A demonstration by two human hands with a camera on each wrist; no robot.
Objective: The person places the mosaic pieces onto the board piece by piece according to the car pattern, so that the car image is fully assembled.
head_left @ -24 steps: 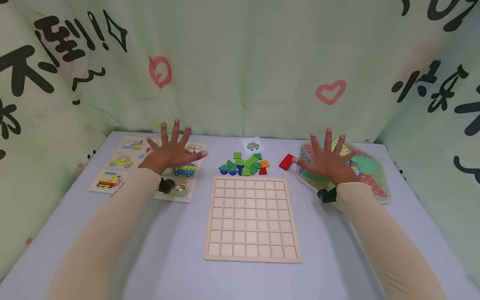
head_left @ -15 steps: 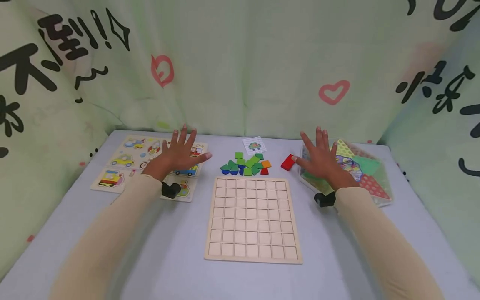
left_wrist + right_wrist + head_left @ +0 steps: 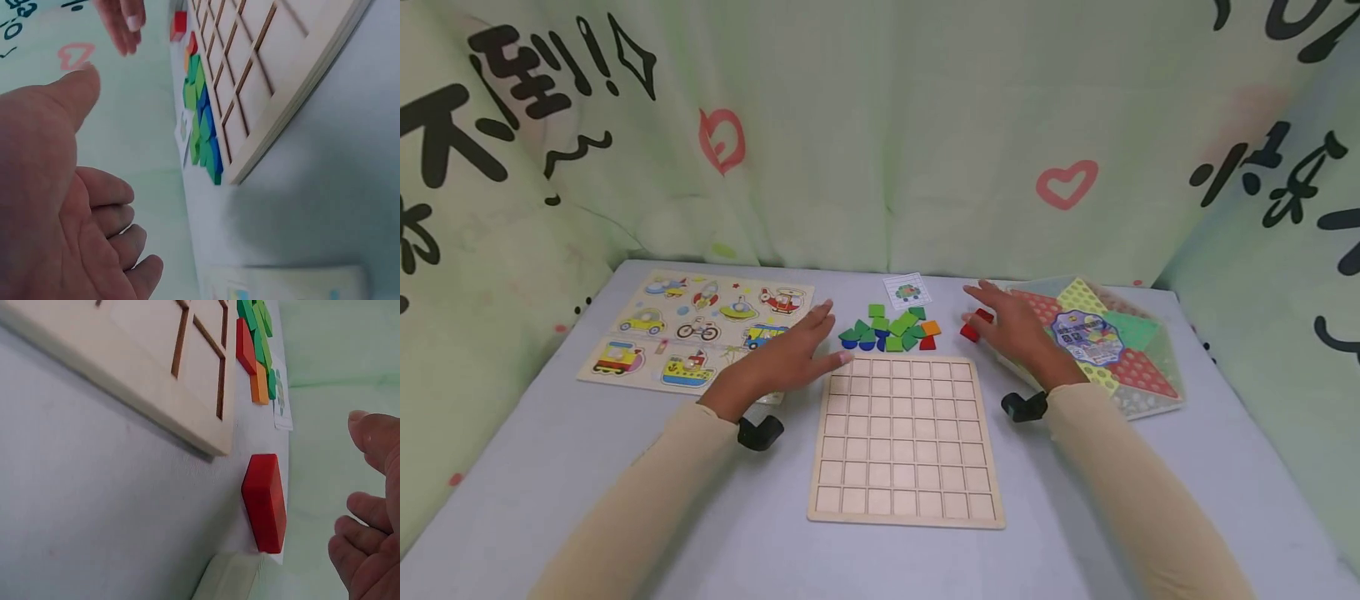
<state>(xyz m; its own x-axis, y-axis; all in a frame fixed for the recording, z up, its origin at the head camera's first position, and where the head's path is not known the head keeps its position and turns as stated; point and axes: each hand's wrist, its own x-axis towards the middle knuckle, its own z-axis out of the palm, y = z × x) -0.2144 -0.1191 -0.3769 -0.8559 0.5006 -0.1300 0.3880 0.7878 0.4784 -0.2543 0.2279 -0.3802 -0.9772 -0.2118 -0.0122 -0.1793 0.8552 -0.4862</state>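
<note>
L hand (image 3: 786, 358) is up over the table (image 3: 1045, 517), fingers loosely extended & close tog., thumb apart, palm bare; in head view its thumb tip overlaps the top L corner of the wooden grid board (image 3: 902, 442), contact unclear. R hand (image 3: 1011, 329) is likewise relaxed, thumb spread from fingers, gripping nothing; it's nearest the red block (image 3: 265, 503), which lies just R of the board's far end, and R wrist view shows a gap btwn them. Loose coloured pcs (image 3: 895, 325) (green, blue, orange, red) sit just beyond the board, w/ a small printed card (image 3: 907, 291) behind. In the way: L hand & forearm hide the near R part of the picture board (image 3: 700, 329) w/ vehicles; R hand covers pt of the red block in head view & the L side of the patterned box (image 3: 1150, 333). Black wrist cams (image 3: 760, 433) on both arms, beige sleeves (image 3: 647, 492). Curtain (image 3: 820, 167) w/ black chars & pink hearts hangs behind.
</note>
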